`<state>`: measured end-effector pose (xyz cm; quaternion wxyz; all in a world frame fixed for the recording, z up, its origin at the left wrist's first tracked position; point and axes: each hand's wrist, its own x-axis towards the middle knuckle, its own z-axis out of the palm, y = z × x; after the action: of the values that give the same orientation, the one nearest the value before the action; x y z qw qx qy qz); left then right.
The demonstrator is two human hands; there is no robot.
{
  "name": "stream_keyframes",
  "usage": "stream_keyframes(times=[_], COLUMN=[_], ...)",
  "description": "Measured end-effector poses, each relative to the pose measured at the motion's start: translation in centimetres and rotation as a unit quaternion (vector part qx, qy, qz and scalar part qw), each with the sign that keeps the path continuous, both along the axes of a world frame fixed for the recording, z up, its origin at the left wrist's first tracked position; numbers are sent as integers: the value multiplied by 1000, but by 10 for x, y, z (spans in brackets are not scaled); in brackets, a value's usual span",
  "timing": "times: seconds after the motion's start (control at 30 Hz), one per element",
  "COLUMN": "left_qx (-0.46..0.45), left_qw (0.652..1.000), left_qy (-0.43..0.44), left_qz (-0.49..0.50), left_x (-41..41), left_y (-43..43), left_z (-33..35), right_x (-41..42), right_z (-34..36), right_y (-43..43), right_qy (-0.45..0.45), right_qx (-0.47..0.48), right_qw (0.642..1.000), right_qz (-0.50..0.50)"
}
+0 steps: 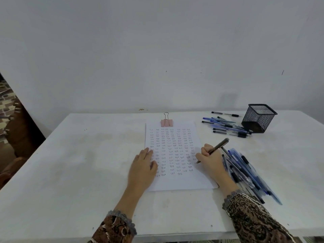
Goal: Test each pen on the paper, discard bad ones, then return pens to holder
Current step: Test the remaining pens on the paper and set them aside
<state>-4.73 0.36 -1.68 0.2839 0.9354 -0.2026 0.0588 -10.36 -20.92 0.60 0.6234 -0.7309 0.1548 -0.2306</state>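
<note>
A white sheet of paper (182,181) lies on the table, filled with rows of the written word "Test". My left hand (142,168) rests flat on its left edge, fingers straight. My right hand (209,161) grips a dark brown pen (219,146), its tip down at the paper's right side. A pile of several blue and black pens (245,171) lies just right of that hand. A second group of several pens (228,127) lies at the back right, beside an empty black mesh holder (257,120).
A pink binder clip (166,121) holds the paper's top edge. The white table (78,163) stands against a pale wall; its left edge drops off to brown furniture. Patterned sleeves cover both forearms.
</note>
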Motion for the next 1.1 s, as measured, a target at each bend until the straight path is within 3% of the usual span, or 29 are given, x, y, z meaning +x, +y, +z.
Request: stream_keyframes(times=[0.8, 1.0, 1.1], left_qx=[-4, -6, -9], left_qw=[1000, 1000, 1000], left_qy=[3, 3, 10], left_qz=[-8, -10, -6], left_x=[-1, -1, -2], left_y=[2, 1, 2], left_z=[1, 1, 1], right_x=[4, 5, 5], right_z=[-4, -8, -8], right_y=[-6, -6, -9], right_qy=[18, 9, -23], right_qx=[-26, -12, 59], right_qw=[999, 999, 997], right_qz=[-31, -40, -37])
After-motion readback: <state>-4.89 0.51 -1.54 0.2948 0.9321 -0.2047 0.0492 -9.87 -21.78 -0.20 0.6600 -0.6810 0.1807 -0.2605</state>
